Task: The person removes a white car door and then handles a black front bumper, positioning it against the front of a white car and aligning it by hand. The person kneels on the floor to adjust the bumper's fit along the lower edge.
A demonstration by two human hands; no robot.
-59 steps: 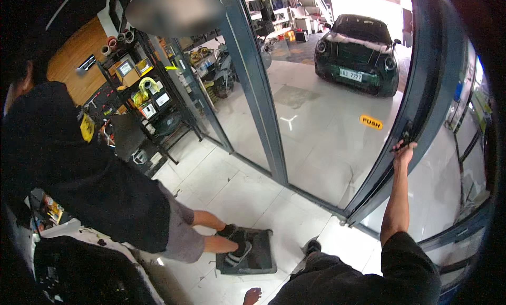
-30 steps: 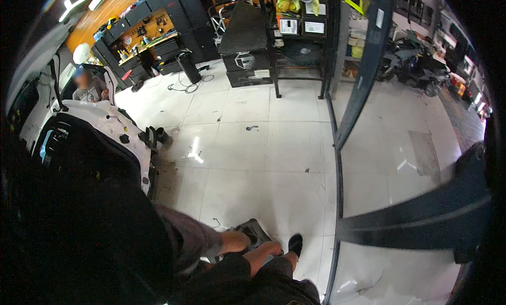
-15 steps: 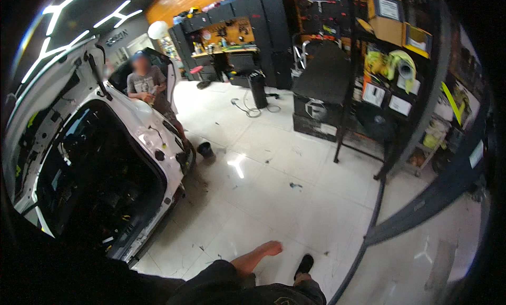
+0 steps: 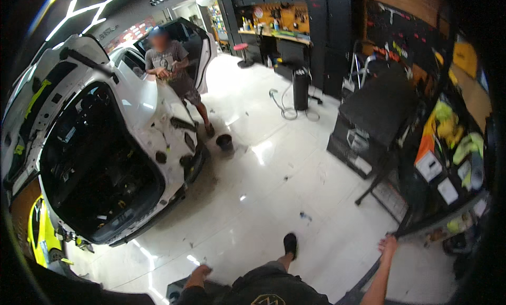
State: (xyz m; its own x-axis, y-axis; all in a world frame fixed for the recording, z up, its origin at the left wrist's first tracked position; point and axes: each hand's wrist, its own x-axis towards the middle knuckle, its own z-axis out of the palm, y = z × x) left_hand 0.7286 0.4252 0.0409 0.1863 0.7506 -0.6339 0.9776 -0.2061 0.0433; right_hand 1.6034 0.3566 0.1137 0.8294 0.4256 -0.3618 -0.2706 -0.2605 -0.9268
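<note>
Touching the door frame (image 4: 432,227) at lower right, presumably to steady it, the right hand (image 4: 388,245) shows indeterminable grip; the left hand (image 4: 200,275), bottom centre, likewise.

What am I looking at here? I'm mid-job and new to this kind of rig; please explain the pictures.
There is no machine: a person works bare-handed. The view comes from the left of two fisheye cameras on their head, so straight edges bend near the rim. The right hand is at a dark door frame; whether it grips is unclear. The left hand is low in the picture; I can't tell if it holds anything. On the shiny floor stand a white car with its rear hatch raised, a black bucket and a large black box. Another person stands beside the car.
</note>
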